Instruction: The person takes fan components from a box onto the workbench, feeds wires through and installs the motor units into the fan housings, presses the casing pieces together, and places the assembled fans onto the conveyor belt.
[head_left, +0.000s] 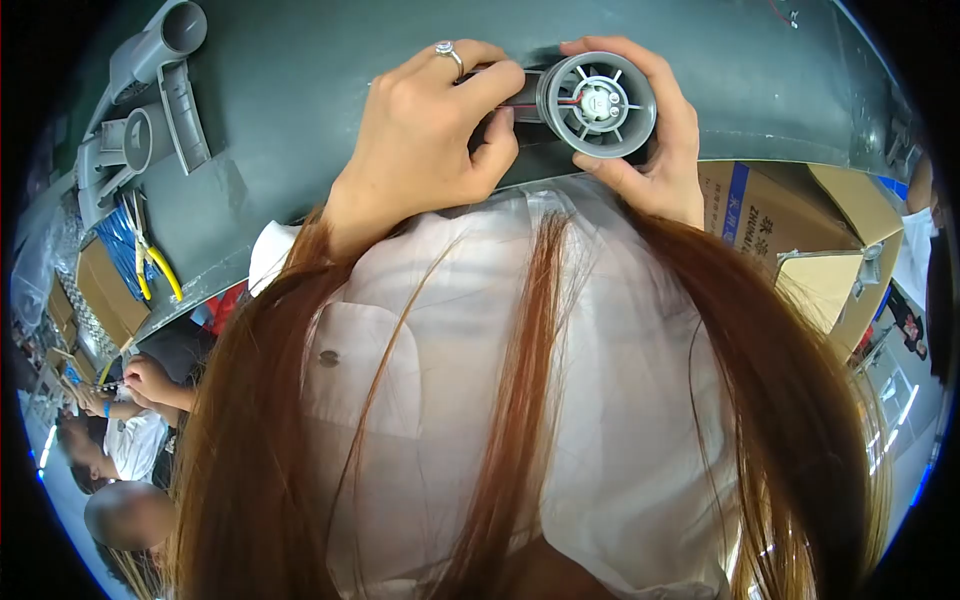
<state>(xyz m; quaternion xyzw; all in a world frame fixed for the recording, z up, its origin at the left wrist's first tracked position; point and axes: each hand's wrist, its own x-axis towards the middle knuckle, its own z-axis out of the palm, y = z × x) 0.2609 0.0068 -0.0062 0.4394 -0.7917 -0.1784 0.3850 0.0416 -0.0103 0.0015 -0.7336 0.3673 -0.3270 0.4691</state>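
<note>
A grey hair dryer housing (548, 98) lies across both hands at the table's near edge, its round open end facing up. Inside the barrel sits a white motor (600, 103) within a spoked ring, and a red wire (568, 101) leads from it toward the handle. My right hand (668, 130) is wrapped round the barrel, thumb below and fingers above. With a ring on one finger, my left hand (430, 125) curls closed over the handle part; its fingertips are partly hidden, so the exact grip on handle or wire is unclear.
On the left of the dark green table (290, 90) lie several grey housings (150, 140), yellow-handled pliers (148, 255) and a blue wire bundle (120, 250). An opened cardboard box (780, 215) stands right of the table edge. Other people (135, 440) sit at lower left.
</note>
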